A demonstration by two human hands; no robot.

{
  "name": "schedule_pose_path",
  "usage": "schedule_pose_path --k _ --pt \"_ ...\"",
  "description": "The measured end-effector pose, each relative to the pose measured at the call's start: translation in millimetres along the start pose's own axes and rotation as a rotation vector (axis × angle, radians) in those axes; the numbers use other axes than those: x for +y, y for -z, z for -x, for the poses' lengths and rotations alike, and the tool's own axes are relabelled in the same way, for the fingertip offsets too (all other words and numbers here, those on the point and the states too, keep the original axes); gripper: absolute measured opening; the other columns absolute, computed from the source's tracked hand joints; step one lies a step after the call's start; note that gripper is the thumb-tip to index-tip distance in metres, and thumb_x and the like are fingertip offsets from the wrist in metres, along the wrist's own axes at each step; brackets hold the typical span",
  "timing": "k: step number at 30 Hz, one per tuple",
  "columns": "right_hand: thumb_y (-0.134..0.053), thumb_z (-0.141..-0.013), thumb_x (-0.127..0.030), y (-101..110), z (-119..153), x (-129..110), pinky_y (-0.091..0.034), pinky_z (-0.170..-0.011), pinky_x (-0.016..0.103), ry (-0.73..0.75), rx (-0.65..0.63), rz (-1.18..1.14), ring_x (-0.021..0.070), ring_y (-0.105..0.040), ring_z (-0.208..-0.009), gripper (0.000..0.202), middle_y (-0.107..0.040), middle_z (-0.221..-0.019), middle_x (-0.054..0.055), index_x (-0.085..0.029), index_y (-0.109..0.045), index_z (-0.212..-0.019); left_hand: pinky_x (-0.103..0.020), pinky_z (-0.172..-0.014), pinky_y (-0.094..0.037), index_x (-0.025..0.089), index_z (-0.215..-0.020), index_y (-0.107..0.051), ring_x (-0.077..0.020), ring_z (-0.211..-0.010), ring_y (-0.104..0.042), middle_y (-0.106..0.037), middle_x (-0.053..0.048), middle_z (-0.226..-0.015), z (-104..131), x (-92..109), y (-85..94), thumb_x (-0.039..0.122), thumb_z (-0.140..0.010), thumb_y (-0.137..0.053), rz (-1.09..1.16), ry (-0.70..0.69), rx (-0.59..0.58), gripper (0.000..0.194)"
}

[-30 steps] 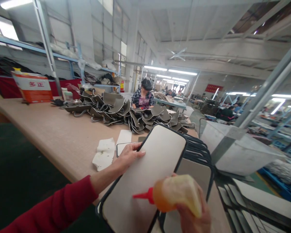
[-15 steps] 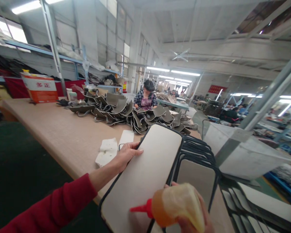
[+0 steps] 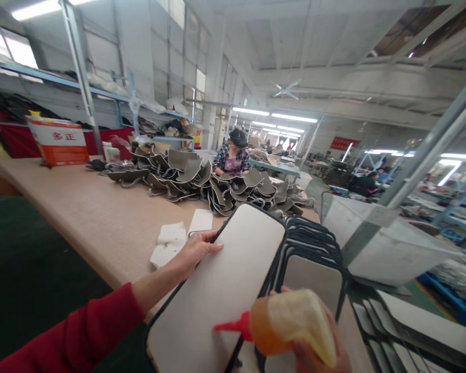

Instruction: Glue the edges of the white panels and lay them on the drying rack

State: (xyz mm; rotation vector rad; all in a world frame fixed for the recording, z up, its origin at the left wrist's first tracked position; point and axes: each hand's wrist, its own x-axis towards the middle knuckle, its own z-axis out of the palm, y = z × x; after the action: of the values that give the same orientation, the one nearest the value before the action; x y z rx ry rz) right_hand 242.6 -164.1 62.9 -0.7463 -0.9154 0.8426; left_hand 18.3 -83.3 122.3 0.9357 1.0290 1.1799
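Note:
A long pale panel with a dark edge (image 3: 221,280) slants across the front of the view. My left hand (image 3: 196,253) grips its left edge, thumb on the pale face and fingers beneath. Wrapped round a squeeze bottle of amber liquid (image 3: 289,321) is my right hand (image 3: 320,344). The bottle lies sideways, its red nozzle pointing left over the lower part of the panel; whether the tip touches is unclear. Similar dark-edged panels (image 3: 312,280) are stacked just to the right.
The brown table (image 3: 81,207) holds a heap of curved grey pieces (image 3: 190,171), white scraps (image 3: 169,241) and an orange-white box (image 3: 58,140). A person (image 3: 233,155) is behind the heap. A metal post (image 3: 411,166) and white bin (image 3: 392,248) stand right.
The bottle in my right hand has moved slightly right, and its nozzle is a little higher. The panel and my left hand have shifted slightly left in the view.

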Motion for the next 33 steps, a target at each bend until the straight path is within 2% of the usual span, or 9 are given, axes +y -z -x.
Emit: schedule_pose_path --k 2,5,10,14,19,22,25,29,33 --pt "-0.082 -0.067 -0.028 -2.0 -20.4 -14.1 -0.059 -0.079 0.038 0.164 0.084 0.001 0.029 -0.068 -0.094 0.058 -0.068 -0.106 0.012 -0.016 -0.057 -0.117 -0.03 -0.065 -0.051 0.015 -0.11 -0.072 -0.0219 -0.072 -0.069 -0.076 -0.005 -0.092 3.3 0.2 2.1 0.018 -0.053 -0.077 -0.017 -0.011 -0.03 0.057" --pt "-0.081 -0.068 -0.028 -1.7 -50.6 -26.7 -0.053 -0.094 0.036 0.348 0.203 -0.028 0.0239 -0.063 -0.106 0.046 -0.066 -0.112 0.004 -0.023 -0.062 -0.109 -0.029 -0.067 -0.051 0.017 -0.114 -0.07 -0.0213 -0.075 -0.069 -0.076 -0.005 -0.097 6.7 -0.4 2.8 0.02 -0.059 -0.076 -0.016 -0.028 -0.07 0.056" --pt "-0.079 -0.069 -0.044 5.7 -10.6 4.2 -0.057 -0.082 0.039 0.052 0.033 0.071 0.0308 -0.065 -0.101 0.062 -0.067 -0.112 0.011 -0.021 -0.056 -0.121 -0.03 -0.067 -0.052 0.016 -0.112 -0.071 -0.0212 -0.072 -0.069 -0.076 -0.006 -0.092 -3.1 -6.3 8.6 0.019 -0.059 -0.076 0.023 -0.01 -0.063 0.054" --pt "-0.079 -0.07 -0.039 6.1 3.0 10.9 -0.058 -0.079 0.041 0.067 0.049 0.006 0.0318 -0.067 -0.096 0.06 -0.068 -0.109 0.011 -0.021 -0.055 -0.122 -0.03 -0.069 -0.052 0.016 -0.115 -0.07 -0.022 -0.075 -0.07 -0.076 -0.006 -0.097 -6.1 -10.3 14.5 0.019 -0.061 -0.075 -0.001 -0.03 -0.061 0.054" --pt "-0.083 -0.066 -0.031 20.2 -37.9 -17.2 -0.059 -0.075 0.033 0.145 0.24 -0.064 0.028 -0.067 -0.094 0.054 -0.068 -0.109 0.012 -0.017 -0.062 -0.114 -0.029 -0.075 -0.051 0.022 -0.122 -0.067 -0.0225 -0.085 -0.069 -0.074 -0.004 -0.107 3.3 -11.3 21.2 0.024 -0.07 -0.074 -0.08 -0.091 -0.089 0.053" --pt "-0.082 -0.067 -0.04 32.5 -48.5 -42.0 -0.06 -0.074 0.037 0.125 0.246 -0.108 0.0282 -0.066 -0.098 0.057 -0.066 -0.116 0.008 -0.023 -0.062 -0.119 -0.029 -0.076 -0.051 0.022 -0.119 -0.07 -0.0235 -0.086 -0.069 -0.075 -0.004 -0.106 7.7 -11.6 29.6 0.028 -0.068 -0.077 -0.124 -0.093 -0.056 0.052" --pt "-0.085 -0.061 -0.051 36.6 -57.0 -74.4 -0.058 -0.082 0.038 0.275 0.326 -0.128 0.0241 -0.064 -0.098 0.06 -0.067 -0.109 0.002 -0.027 -0.066 -0.113 -0.03 -0.076 -0.051 0.022 -0.118 -0.071 -0.0243 -0.086 -0.069 -0.075 -0.004 -0.103 11.8 -12.7 39.3 0.029 -0.066 -0.078 -0.151 -0.083 -0.029 0.052" --pt "-0.081 -0.066 -0.054 36.2 -76.5 -105.3 -0.053 -0.092 0.04 0.363 0.271 -0.064 0.0232 -0.062 -0.101 0.051 -0.066 -0.112 0.002 -0.027 -0.069 -0.108 -0.029 -0.076 -0.051 0.024 -0.118 -0.07 -0.0249 -0.089 -0.068 -0.075 -0.005 -0.104 17.1 -14.0 46.7 0.03 -0.067 -0.079 -0.168 -0.056 -0.09 0.052" --pt "-0.086 -0.057 -0.049 38.1 -91.5 -108.3 -0.055 -0.089 0.043 0.326 0.203 -0.061 0.0262 -0.063 -0.1 0.06 -0.065 -0.117 0.006 -0.026 -0.068 -0.11 -0.03 -0.073 -0.052 0.023 -0.116 -0.071 -0.026 -0.088 -0.068 -0.075 -0.006 -0.102 21.4 -11.5 43.8 0.032 -0.064 -0.081 -0.162 -0.001 -0.126 0.054"
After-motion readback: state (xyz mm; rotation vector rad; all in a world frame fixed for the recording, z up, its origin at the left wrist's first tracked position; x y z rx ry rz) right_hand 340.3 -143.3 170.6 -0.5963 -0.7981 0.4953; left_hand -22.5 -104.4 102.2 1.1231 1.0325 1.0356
